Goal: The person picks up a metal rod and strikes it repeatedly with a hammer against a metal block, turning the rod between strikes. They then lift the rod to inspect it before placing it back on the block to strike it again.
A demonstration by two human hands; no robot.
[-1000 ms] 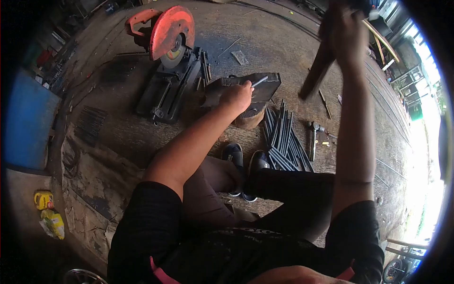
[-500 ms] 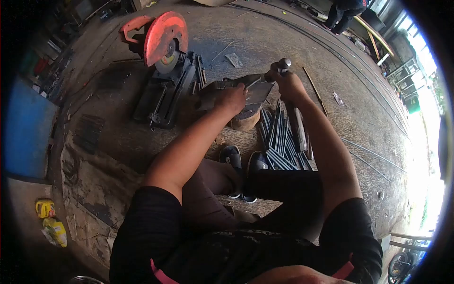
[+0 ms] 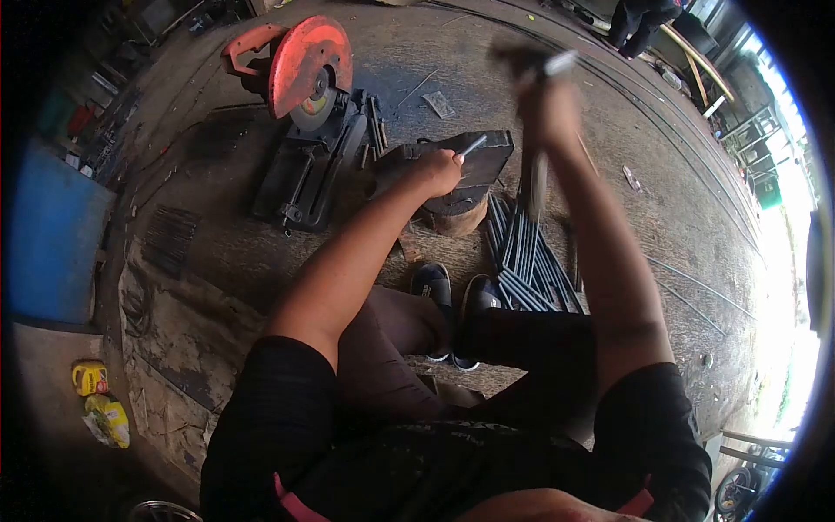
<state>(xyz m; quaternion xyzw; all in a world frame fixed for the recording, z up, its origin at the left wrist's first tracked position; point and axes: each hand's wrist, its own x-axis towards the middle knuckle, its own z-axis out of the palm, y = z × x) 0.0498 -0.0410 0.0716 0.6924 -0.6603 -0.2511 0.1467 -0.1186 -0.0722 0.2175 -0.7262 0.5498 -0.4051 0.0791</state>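
My left hand (image 3: 442,172) is closed around a metal rod (image 3: 474,145), whose end sticks out over a dark metal block (image 3: 489,165). The block rests on a round wooden stump (image 3: 461,217) in front of my feet. My right hand (image 3: 552,117) grips a hammer (image 3: 559,63), raised above and to the right of the block, its head smeared by motion. The hammer's handle hangs down below my fist. Beside the stump, to the right, lies a pile of metal rods (image 3: 535,270) on the floor.
A red cut-off saw (image 3: 311,70) stands left of the block, with short rods (image 3: 377,126) beside it. Long bars (image 3: 687,165) run along the floor at right. Yellow containers (image 3: 90,379) sit at the far left. Another person's legs (image 3: 639,26) show at the top right.
My right hand has lifted the hammer up and away from the block and the rod. My left hand stays by the block, still holding the rod. The view has shifted slightly.
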